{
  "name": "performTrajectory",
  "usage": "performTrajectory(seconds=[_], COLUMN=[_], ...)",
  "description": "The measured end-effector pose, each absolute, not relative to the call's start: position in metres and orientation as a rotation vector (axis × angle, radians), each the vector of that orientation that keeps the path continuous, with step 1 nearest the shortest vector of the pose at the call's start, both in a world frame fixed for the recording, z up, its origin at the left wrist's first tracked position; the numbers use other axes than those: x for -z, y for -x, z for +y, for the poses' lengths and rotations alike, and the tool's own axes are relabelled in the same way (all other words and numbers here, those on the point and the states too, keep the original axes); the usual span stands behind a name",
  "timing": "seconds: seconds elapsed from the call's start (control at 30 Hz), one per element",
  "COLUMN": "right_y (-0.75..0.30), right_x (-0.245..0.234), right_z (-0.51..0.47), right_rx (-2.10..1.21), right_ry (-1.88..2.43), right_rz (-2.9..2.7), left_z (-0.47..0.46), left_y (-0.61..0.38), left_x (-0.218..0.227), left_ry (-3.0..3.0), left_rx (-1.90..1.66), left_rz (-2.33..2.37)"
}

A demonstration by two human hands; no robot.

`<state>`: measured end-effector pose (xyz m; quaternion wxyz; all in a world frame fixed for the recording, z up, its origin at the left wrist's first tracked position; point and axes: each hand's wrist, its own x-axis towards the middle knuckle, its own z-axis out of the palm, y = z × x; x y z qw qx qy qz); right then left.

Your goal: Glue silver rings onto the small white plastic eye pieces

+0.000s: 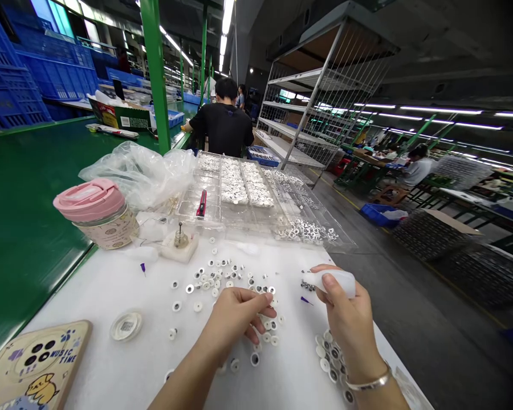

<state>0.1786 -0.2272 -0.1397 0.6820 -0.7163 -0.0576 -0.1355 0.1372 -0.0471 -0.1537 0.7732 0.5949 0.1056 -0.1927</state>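
Head view:
- Right hand (349,316) — fingers wrapped round a white bottle (344,282).
- Left hand (235,312) — fingers narrow at a white disc (272,290); cannot tell whether gripping.

A white bottle (342,282) is held nearly level in the right hand (350,319) (narrow end leftward); small white discs (198,307), some dark-centred, are scattered around the left hand (236,312).

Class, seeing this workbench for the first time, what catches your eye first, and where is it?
The eye falls first on the right hand, front right, holding a white bottle, and the left hand, front centre, among small round parts on the white worktop. Next come the pink-lidded cup at back left and the cartoon-decorated phone at near left.
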Motion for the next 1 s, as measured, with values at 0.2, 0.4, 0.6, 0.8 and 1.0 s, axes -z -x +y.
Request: performTrajectory(seconds=[0.2,0.4,0.6,0.8,1.0], right_y=[-0.166,-0.17,-0.15,-0.146,-0.148], right_x=[0.129,0.137,0.13,0.131,0.135], right_z=[-0.218,-0.221,-0.199,-0.198,-0.2], right_rx=[0.255,0.36,0.662,0.693,0.688], right_ry=[1.626,1.625,1.76,1.841,1.876], right_rz=[-0.129,-0.174,-0.151,-0.2,-0.24], left_z=[-0.047,-0.047,-0.048,-0.048,-0.048], left_y=[-0.136,-0.135,-0.133,-0.133,-0.133], left_x=[0.154,0.15,0.148,0.151,0.151], left_ry=[-1.308,-1.31,-1.328,-1.353,-1.345], left_rx=[0.421,0.452,0.486,0.495,0.499], left_rz=[0.222,0.232,0.204,0.18,0.182])
